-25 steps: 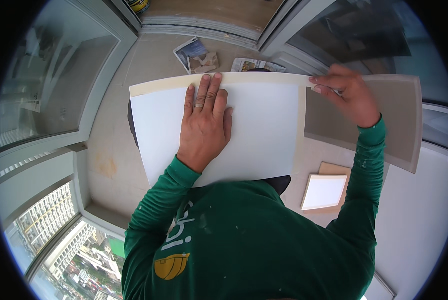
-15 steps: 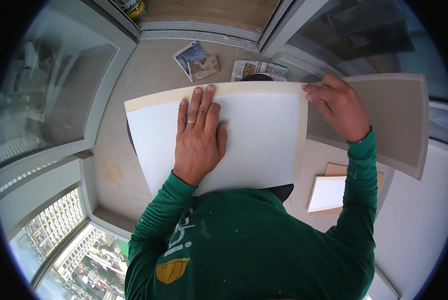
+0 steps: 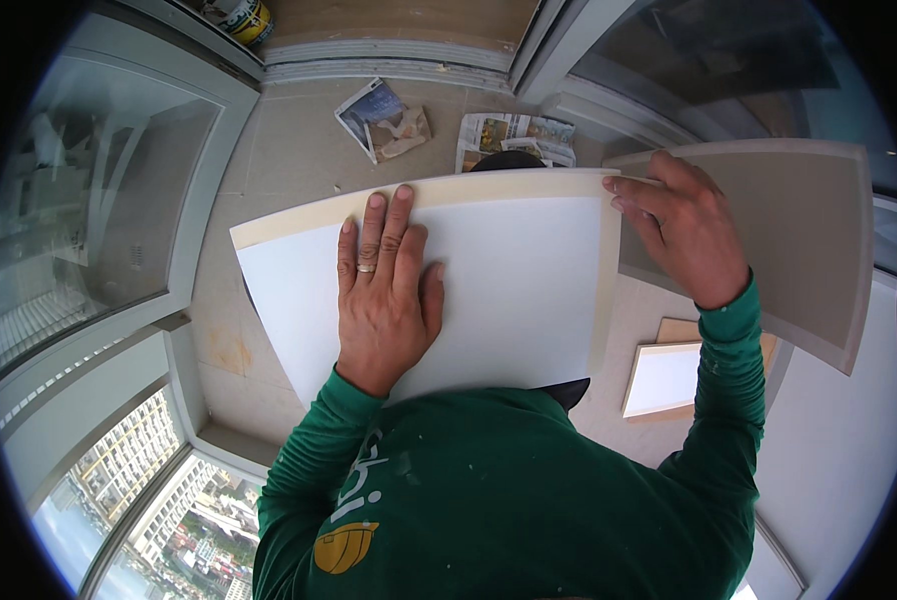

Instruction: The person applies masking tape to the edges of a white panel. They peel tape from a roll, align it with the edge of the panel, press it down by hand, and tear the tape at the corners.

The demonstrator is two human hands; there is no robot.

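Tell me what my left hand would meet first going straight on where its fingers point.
Probably the printed sheet beyond the white panel; it seems lower, on the floor, so your left hand might pass above.

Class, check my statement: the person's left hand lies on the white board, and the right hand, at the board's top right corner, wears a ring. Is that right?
Not quite: the head view shows the ring on the left hand, lying on the white board; the right hand is at its top right corner.

The white panel (image 3: 509, 290) looks smooth and matt, the sleeve (image 3: 727, 350) cloth.
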